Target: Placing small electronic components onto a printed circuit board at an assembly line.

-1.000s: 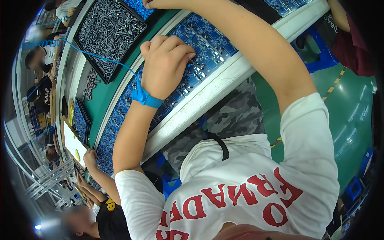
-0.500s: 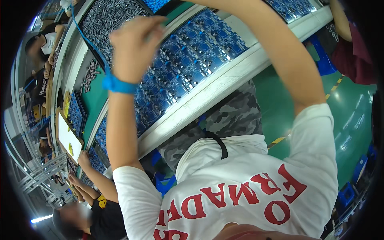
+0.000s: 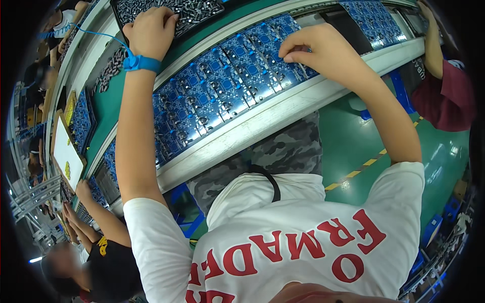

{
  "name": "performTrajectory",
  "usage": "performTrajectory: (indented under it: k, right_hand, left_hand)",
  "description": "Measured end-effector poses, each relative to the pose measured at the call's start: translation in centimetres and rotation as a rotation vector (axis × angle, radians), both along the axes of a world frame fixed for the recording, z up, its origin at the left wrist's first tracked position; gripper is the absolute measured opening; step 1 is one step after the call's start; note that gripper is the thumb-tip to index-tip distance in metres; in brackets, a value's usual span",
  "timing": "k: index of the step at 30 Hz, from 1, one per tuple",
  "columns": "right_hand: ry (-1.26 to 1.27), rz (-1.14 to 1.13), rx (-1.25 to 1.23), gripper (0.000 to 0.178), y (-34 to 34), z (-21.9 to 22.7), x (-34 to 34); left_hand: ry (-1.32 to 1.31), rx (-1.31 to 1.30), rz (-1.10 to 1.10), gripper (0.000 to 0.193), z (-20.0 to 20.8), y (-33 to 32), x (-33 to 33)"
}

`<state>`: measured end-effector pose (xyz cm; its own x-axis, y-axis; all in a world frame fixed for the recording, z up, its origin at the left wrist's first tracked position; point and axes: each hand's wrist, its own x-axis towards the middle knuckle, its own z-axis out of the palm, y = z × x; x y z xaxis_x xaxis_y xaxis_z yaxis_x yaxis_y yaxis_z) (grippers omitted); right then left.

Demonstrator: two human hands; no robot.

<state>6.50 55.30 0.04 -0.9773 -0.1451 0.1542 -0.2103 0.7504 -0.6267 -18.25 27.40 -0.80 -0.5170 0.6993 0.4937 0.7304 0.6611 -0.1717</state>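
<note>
My left hand (image 3: 150, 34), with a blue wrist strap (image 3: 142, 63) and cord, is curled over the near left edge of a black tray (image 3: 115, 12) heaped with small dark cylindrical components (image 3: 194, 11). Its fingertips are bent inward, and anything between them is hidden. My right hand (image 3: 323, 50) hovers above the right end of a large blue circuit board panel (image 3: 217, 91). Thumb and forefinger are drawn together in a pinch; whatever they hold is too small to make out. The panel, dotted with blue and dark parts, lies on the rail-edged line in front of me.
A white rail (image 3: 252, 123) runs along the near side. More boards (image 3: 374, 25) lie to the right. Loose components (image 3: 108, 70) are scattered on a green surface at the left, beyond a white sheet (image 3: 68, 151). Co-workers sit at both sides, one in a maroon sleeve (image 3: 444, 96).
My left hand has moved up and left from over the board to the component tray. My right hand has come down into view above the board's right end. The view has shifted slightly.
</note>
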Motion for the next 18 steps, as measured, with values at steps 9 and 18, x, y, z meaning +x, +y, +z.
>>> performTrajectory:
  k: [9, 18]
  right_hand:
    - [0.091, 0.011, 0.181, 0.011, 0.6, -0.5, 0.0]
    - [0.067, 0.03, 0.2, 0.01, 0.4, -0.6, 0.0]
  left_hand:
    - [-0.366, 0.403, -0.135, 0.019, 0.2, 0.5, 1.8]
    - [-0.526, 0.513, -0.084, 0.012, 3.4, 4.2, 7.0]
